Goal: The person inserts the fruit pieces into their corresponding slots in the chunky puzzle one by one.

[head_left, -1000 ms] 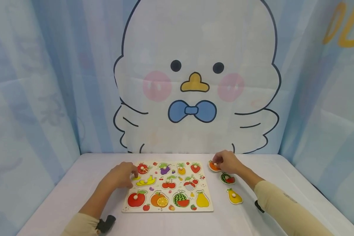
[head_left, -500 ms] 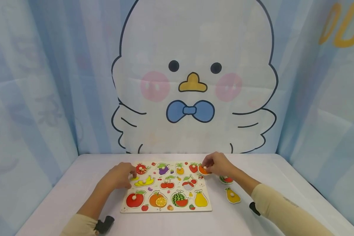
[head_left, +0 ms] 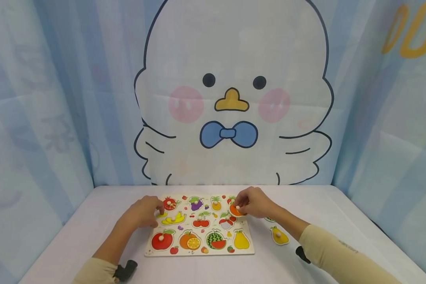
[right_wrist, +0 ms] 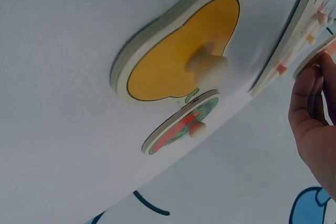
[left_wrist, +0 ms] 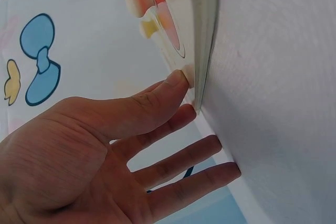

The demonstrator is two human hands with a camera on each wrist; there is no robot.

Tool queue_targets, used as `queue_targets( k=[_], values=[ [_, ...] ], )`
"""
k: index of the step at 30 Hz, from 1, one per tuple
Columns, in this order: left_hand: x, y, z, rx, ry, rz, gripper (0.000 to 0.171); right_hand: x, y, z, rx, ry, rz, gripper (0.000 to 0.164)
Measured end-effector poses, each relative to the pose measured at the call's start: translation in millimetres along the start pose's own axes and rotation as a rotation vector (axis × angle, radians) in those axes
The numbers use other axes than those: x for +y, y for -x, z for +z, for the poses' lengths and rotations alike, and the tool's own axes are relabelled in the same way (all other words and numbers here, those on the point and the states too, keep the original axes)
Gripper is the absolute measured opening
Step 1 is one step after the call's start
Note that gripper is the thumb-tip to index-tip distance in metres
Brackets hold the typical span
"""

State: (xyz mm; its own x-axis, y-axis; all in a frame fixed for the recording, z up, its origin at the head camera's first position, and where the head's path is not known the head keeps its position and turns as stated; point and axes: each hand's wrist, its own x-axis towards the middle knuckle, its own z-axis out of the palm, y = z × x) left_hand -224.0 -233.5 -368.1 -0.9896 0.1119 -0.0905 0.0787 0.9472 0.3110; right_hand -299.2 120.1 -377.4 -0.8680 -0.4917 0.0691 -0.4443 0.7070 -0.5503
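My left hand point(head_left: 143, 212) is at the left edge of the fruit puzzle board point(head_left: 241, 253). In the left wrist view the thumb point(left_wrist: 176, 80) presses on the board's edge, while the other fingers extend fairly straight and spread beside it. Over the board's right part, my right hand point(head_left: 256, 203) pinches an orange-fruit puzzle piece point(head_left: 234, 211) near its knob. That piece covers part of the strawberry spot. The right wrist view shows only the rim of the held piece point(right_wrist: 315, 56) by the fingertips.
A pear piece point(head_left: 279, 236) and a watermelon piece point(head_left: 269, 219) lie on the white table right of the board. The right forearm hides most of the watermelon piece. A curtain with a cartoon bird point(head_left: 230, 157) hangs behind the table.
My right hand has carried the orange piece leftward from the table to over the board's right side. My left hand stays at the board's left edge.
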Motion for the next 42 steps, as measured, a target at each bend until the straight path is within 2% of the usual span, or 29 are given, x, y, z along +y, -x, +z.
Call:
queue_targets(
  k=[10,20,26,36,42],
  values=[
    [0.1,-0.2,-1.0,-0.002,0.001,0.002,0.029,-19.2,1.7,12.4,-0.075,0.001,-0.113,0.011],
    [-3.0,-3.1,0.7,-0.005,0.001,-0.007,0.028,-43.6,0.7,33.3,-0.166,-0.045,-0.138,0.012],
    [-5.4,-3.8,2.2,-0.009,-0.001,-0.014,0.028,-59.4,0.2,47.3,-0.191,-0.06,-0.164,0.011],
    [-3.7,-3.7,2.2,-0.01,-0.005,-0.024,0.029,-81.6,-0.9,66.7,-0.226,-0.027,-0.253,0.009],
    [-3.9,-4.9,3.1,-0.009,-0.007,-0.024,0.029,-94.3,-2.3,75.3,-0.233,0.011,-0.266,0.009]
  ],
)
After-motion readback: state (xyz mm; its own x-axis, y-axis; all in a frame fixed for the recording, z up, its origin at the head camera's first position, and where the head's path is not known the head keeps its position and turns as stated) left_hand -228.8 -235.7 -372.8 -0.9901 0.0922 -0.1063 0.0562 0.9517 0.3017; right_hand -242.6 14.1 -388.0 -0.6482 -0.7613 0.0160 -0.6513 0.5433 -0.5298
